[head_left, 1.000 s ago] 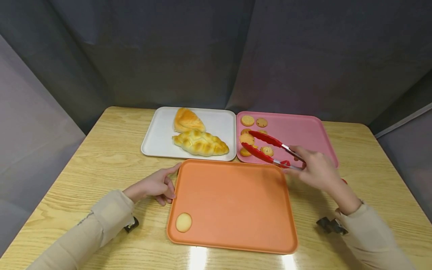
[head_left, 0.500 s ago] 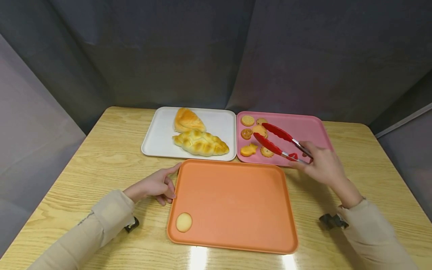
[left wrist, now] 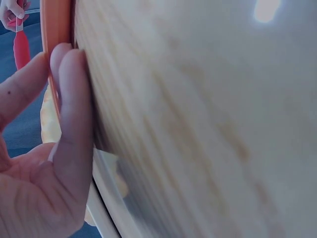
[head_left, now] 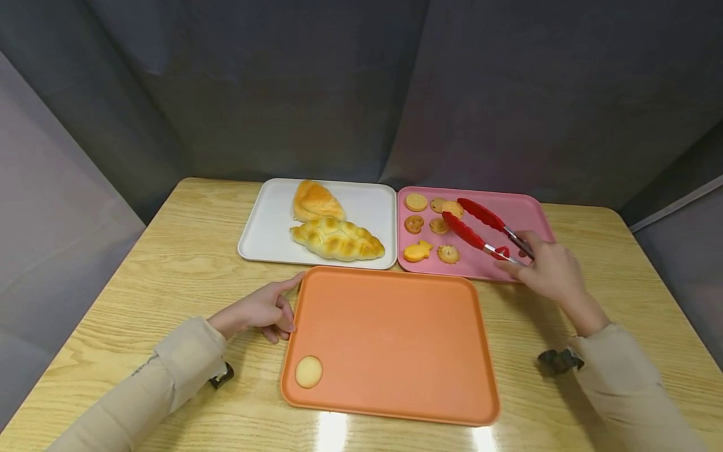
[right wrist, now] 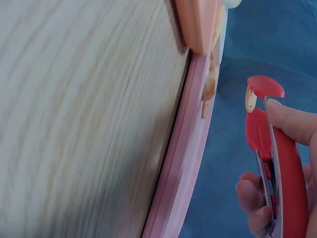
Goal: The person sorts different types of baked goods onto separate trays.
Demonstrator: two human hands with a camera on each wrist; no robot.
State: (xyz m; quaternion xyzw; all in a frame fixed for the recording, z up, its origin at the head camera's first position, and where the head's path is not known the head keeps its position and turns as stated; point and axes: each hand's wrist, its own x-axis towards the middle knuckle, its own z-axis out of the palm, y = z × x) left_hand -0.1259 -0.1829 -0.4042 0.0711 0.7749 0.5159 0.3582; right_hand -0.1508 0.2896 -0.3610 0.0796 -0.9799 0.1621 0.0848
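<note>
In the head view, my right hand (head_left: 548, 270) holds red-tipped tongs (head_left: 464, 231) above the pink tray. A round cookie (head_left: 452, 209) sits between the tongs' ends, and the right wrist view shows this cookie (right wrist: 250, 99) edge-on between the red tips. My left hand (head_left: 262, 311) rests against the left side of the orange tray (head_left: 395, 339). Its index finger reaches to the tray's upper left corner, while other fingers touch the rim, as the left wrist view confirms. One plain round cookie (head_left: 309, 371) lies in the orange tray's lower left corner.
Behind, the pink tray (head_left: 525, 216) carries several small cookies, including a fish-shaped one (head_left: 417, 252). A white tray (head_left: 260, 238) beside it bears a triangular bread (head_left: 317, 202) and a braided loaf (head_left: 339, 240). Dark curtains (head_left: 282, 94) hang behind the wooden table (head_left: 186, 263).
My right hand has moved right and slightly back, carrying the round cookie in the tongs away from the pink tray's left side. Cookies beneath have come into view. The left hand stays put.
</note>
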